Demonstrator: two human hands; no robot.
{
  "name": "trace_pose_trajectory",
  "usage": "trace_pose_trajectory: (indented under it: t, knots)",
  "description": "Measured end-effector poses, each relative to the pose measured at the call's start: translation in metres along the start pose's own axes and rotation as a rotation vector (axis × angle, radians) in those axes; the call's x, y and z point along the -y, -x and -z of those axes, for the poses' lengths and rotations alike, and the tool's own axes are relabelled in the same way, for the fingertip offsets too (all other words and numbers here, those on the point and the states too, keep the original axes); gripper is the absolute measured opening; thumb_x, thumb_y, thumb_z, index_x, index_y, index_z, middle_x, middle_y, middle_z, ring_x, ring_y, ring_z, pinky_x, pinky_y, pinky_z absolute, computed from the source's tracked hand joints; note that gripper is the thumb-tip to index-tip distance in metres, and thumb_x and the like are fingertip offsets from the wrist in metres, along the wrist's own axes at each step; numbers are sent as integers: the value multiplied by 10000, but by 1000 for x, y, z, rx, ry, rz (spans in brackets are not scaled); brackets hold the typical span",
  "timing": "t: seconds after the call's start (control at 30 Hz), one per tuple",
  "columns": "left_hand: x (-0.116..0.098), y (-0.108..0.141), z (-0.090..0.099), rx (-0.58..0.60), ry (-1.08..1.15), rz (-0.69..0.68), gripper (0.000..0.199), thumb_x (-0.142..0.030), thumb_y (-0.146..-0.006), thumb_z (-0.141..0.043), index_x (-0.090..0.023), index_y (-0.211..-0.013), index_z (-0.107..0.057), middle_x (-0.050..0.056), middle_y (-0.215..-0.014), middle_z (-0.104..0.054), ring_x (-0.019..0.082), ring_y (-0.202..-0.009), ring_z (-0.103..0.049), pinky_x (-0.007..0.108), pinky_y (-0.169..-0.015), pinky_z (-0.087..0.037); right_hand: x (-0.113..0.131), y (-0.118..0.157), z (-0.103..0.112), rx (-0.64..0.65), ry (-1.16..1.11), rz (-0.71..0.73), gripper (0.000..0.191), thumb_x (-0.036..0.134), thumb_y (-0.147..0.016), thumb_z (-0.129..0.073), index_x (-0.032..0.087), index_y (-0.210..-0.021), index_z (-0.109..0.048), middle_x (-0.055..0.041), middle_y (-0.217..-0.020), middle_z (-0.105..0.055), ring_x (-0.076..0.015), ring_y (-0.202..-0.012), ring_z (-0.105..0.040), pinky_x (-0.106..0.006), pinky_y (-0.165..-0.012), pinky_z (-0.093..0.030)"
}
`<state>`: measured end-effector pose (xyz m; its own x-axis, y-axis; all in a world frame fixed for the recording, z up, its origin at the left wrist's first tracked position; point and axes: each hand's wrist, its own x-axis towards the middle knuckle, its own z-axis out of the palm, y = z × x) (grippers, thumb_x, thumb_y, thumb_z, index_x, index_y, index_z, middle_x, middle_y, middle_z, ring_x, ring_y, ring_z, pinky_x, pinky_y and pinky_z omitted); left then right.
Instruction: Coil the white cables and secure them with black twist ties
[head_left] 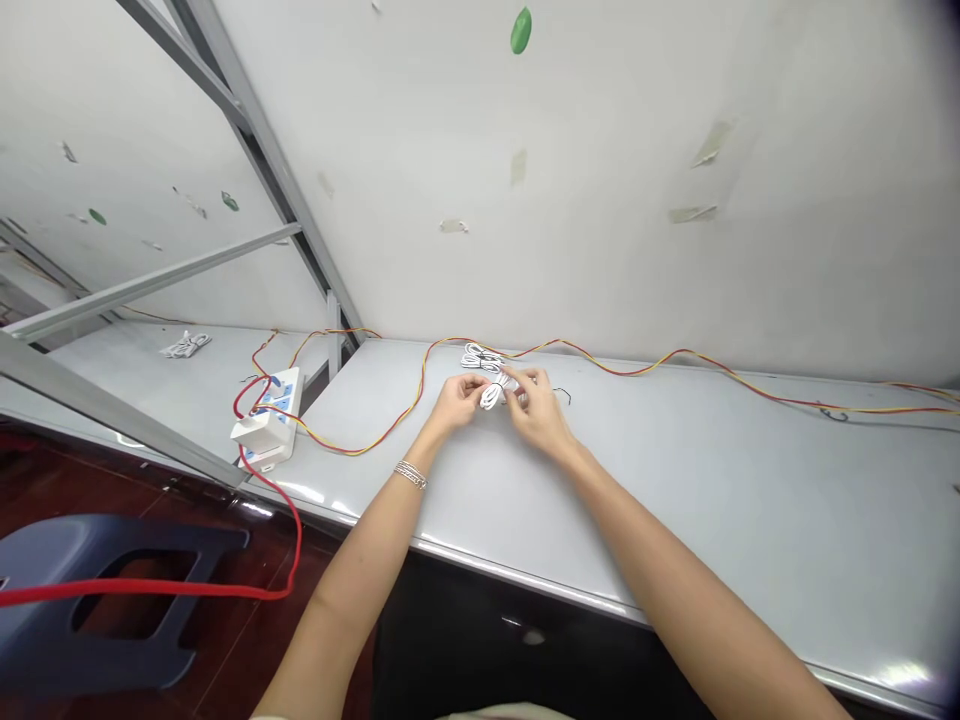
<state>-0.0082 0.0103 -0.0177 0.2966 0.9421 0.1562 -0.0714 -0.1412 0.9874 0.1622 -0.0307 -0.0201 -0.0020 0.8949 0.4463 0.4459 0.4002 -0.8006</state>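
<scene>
Bright, even light leaves glare on the table edge [525, 580]; corners bow outward.

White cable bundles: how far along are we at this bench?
Seemingly done: a coiled white cable bundle lies behind the hands, and another white bundle lies on the farther table. In hand: the left hand and right hand both pinch a small white cable coil. Left: hard to judge, though the red-and-yellow wire still lies loose along the bench.

A pale grey workbench [675, 500] carries a white power strip [283, 405], twisted red-and-yellow wire [679, 351], and coiled white cables [480, 357].
</scene>
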Motion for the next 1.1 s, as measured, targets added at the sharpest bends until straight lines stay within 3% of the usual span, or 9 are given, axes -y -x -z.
trace_pose_trajectory:
  t: [0.1,0.33,0.6,1.1]
  knots:
    - [-1,0,-1,27,59,13,415,-461,-651,-880,-118,-795,-696,54,-707,-685,145,-637,-600,265,-604,-470,-3,2,-4,-27,70,120,364,305,-881,-607,232,-1226,-696,-152,-1246,-533,-244,-965,-634,-430,-818,-586]
    - [-2,1,-1,65,210,158,410,-399,-598,-917,-115,-839,-747,52,-747,-695,125,-653,-610,246,-592,-448,-1,1,-3,-72,12,121,230,261,-905,-590,242,-1052,-767,-106,-1098,-616,-221,-895,-644,-410,-832,-579]
    - [-3,4,-2,60,270,170,408,-386,-595,-928,-112,-851,-768,59,-750,-685,123,-692,-579,270,-665,-420,-4,1,-5,-57,-34,187,251,248,-911,-586,244,-1091,-762,-79,-1001,-635,-196,-855,-658,-365,-763,-613]
    - [-7,5,-1,58,310,201,332,-244,-564,-923,-114,-826,-767,62,-774,-702,131,-692,-601,282,-675,-431,-1,1,-4,-34,-120,187,148,315,-912,-586,209,-965,-675,-85,-1002,-658,-189,-782,-661,-349,-701,-583]
